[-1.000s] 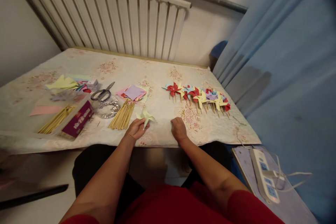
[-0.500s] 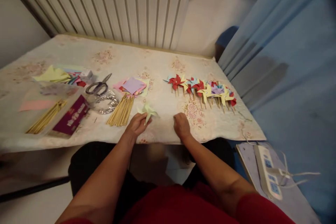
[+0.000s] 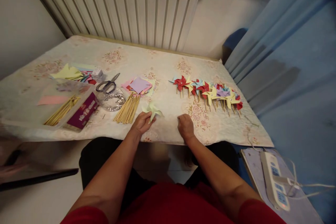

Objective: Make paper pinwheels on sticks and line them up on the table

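Observation:
A pale green paper pinwheel (image 3: 152, 110) is pinched by my left hand (image 3: 141, 121) low over the table's front edge. No stick shows under it. My right hand (image 3: 186, 126) lies on the cloth to its right, fingers curled closed; whatever they hold, if anything, is hidden. Just left of the pinwheel lies a fan of thin golden sticks (image 3: 127, 109). Behind those sits a stack of coloured paper squares (image 3: 141, 85), lilac on top. A round clear dish of small shiny pieces (image 3: 113, 101) and dark-handled scissors (image 3: 107, 86) are farther left.
Several finished pinwheels on sticks (image 3: 210, 92) lie in a row at the right. At the left stand a clear plastic box with a purple label (image 3: 82, 110), coloured paper pieces (image 3: 68, 73) and a small white box (image 3: 97, 73). A power strip (image 3: 275, 182) rests beside the table, near a blue curtain (image 3: 288, 59).
The camera has turned slightly left, so the scene sits farther right in view. Both hands keep nearly the same pose, with the pinwheel still in my left hand.

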Available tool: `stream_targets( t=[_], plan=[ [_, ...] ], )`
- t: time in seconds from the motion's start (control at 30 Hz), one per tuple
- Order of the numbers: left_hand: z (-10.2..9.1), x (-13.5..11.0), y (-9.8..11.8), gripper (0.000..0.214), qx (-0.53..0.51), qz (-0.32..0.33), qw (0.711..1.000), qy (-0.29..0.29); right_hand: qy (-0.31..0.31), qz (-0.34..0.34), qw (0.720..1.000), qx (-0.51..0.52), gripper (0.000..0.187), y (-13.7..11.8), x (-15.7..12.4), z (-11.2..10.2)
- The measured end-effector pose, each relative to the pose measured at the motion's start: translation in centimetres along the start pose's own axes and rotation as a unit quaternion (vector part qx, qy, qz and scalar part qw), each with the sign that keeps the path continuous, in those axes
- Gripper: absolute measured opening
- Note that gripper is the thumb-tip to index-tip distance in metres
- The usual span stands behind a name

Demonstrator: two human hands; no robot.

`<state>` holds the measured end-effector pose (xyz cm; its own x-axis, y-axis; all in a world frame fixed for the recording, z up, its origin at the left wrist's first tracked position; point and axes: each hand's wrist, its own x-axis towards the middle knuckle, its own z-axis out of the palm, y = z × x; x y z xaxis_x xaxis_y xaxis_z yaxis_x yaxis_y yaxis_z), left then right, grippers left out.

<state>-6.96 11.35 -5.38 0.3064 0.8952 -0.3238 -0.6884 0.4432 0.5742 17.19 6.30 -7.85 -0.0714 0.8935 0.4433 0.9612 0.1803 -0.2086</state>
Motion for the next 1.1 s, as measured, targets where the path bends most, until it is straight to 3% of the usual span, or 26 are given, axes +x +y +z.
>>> stream_targets(
  t=[0.73, 0.9, 1.1],
  plan=[
    [0.7, -0.9, -0.2, 0.02, 0.023, 0.034, 0.999, -0.001, 0.017, 0.036, 0.996, -0.085, 0.022, 0.4, -0.1, 1.2],
    [2.3, -1.7, -0.6, 0.02, 0.042, 0.038, 0.998, 0.019, 0.017, 0.043, 0.998, -0.05, 0.023, 0.4, -0.2, 1.2],
    [5.7, -3.6, -0.7, 0.018, 0.084, 0.055, 0.994, 0.031, 0.017, 0.047, 0.998, -0.033, 0.022, 0.3, -0.2, 0.9]
  ],
)
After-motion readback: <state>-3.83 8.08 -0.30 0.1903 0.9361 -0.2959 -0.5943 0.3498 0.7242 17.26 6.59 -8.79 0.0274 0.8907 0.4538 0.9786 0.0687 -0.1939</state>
